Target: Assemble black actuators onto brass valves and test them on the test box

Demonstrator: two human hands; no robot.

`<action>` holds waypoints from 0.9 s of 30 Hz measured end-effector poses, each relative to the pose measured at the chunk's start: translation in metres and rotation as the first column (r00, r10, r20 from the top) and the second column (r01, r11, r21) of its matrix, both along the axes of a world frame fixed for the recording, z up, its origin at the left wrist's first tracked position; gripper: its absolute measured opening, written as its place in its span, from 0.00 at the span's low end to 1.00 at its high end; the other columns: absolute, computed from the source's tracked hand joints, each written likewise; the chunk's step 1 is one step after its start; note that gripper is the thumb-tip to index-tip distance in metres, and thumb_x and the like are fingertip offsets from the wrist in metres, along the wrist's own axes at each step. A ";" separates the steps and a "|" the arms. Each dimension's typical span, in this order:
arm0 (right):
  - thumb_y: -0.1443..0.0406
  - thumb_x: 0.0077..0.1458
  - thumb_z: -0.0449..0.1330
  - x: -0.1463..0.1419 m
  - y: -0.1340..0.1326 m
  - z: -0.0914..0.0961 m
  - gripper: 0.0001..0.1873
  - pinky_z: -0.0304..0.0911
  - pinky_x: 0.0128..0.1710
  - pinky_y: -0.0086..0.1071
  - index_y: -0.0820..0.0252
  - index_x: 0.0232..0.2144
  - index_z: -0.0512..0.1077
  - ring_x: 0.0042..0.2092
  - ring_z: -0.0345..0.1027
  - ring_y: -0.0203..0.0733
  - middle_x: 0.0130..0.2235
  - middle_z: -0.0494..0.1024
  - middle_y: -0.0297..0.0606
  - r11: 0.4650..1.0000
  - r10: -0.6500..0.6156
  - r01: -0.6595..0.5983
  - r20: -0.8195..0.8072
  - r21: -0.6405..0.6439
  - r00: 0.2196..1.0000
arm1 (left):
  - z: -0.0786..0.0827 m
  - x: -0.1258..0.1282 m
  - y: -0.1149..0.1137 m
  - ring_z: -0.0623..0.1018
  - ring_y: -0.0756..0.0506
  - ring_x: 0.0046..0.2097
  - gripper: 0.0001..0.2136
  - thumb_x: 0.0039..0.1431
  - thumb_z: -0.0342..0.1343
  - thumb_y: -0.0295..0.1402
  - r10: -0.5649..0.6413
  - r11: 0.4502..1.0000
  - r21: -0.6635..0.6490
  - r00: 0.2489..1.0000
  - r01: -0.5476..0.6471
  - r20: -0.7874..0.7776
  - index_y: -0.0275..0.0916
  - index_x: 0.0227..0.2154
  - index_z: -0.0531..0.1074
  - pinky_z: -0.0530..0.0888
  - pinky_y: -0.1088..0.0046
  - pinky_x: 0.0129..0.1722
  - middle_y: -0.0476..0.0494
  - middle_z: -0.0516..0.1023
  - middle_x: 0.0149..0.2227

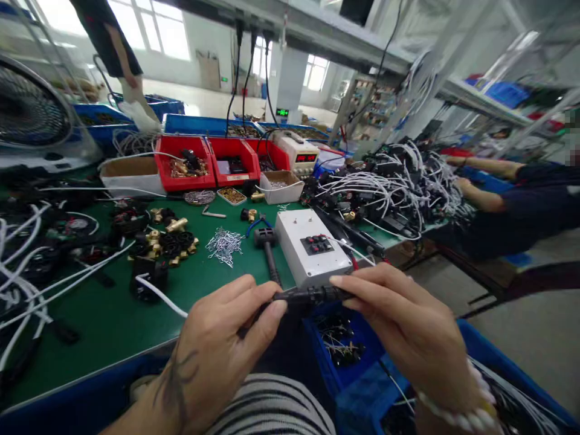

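Observation:
A slim black cable connector (312,295) with ribbed collars is stretched between my two hands, above the table's front edge. My left hand (226,329) pinches its left end between thumb and fingers. At the other end, the fingertips of my right hand (408,326) close around it. Just behind the connector is a white test box (312,251) with black sockets and small switches on top. Left of that box lies a black mallet (270,257). A loose pile of small bent metal clips (225,246) sits farther left.
Red bins (185,181) and a power supply (296,154) line the back. Brass fittings (176,225) and white cables (27,266) lie left; a heap of cabled parts (389,187) is at right. Blue crates (338,374) stand below. A co-worker's arm (480,194) reaches in.

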State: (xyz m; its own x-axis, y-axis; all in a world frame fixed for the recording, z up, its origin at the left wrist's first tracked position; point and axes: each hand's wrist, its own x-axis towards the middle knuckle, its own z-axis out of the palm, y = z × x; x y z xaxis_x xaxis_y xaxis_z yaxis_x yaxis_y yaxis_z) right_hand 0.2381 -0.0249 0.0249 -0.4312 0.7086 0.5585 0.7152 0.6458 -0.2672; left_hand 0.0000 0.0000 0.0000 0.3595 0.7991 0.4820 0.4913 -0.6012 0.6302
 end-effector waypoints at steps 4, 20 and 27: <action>0.75 0.60 0.57 -0.006 0.000 0.010 0.15 0.62 0.41 0.26 0.62 0.49 0.70 0.42 0.65 0.31 0.41 0.71 0.39 0.998 -0.024 0.021 0.055 0.065 0.998 | 0.001 -0.003 -0.002 0.68 0.58 0.27 0.07 0.66 0.51 0.32 -0.023 1.000 0.018 0.999 0.022 0.027 0.40 0.35 0.74 0.64 0.85 0.27 0.54 0.67 0.26; 0.71 0.64 0.53 -0.014 0.007 0.010 0.10 0.61 0.42 0.21 0.61 0.48 0.68 0.40 0.68 0.29 0.39 0.74 0.33 0.997 0.064 -0.061 0.069 -0.043 0.996 | -0.023 -0.010 0.010 0.68 0.53 0.35 0.15 0.56 0.59 0.18 -0.041 0.822 0.568 0.999 0.031 0.004 0.28 0.47 0.70 0.67 0.75 0.34 0.43 0.76 0.40; 0.65 0.62 0.58 0.002 0.022 -0.012 0.09 0.65 0.40 0.24 0.57 0.45 0.73 0.40 0.71 0.32 0.40 0.76 0.33 0.876 0.262 -0.129 0.236 -0.464 0.936 | -0.039 -0.013 -0.004 0.72 0.51 0.38 0.11 0.65 0.53 0.31 -0.230 0.948 0.197 0.966 0.249 -0.115 0.37 0.48 0.69 0.72 0.76 0.36 0.48 0.74 0.39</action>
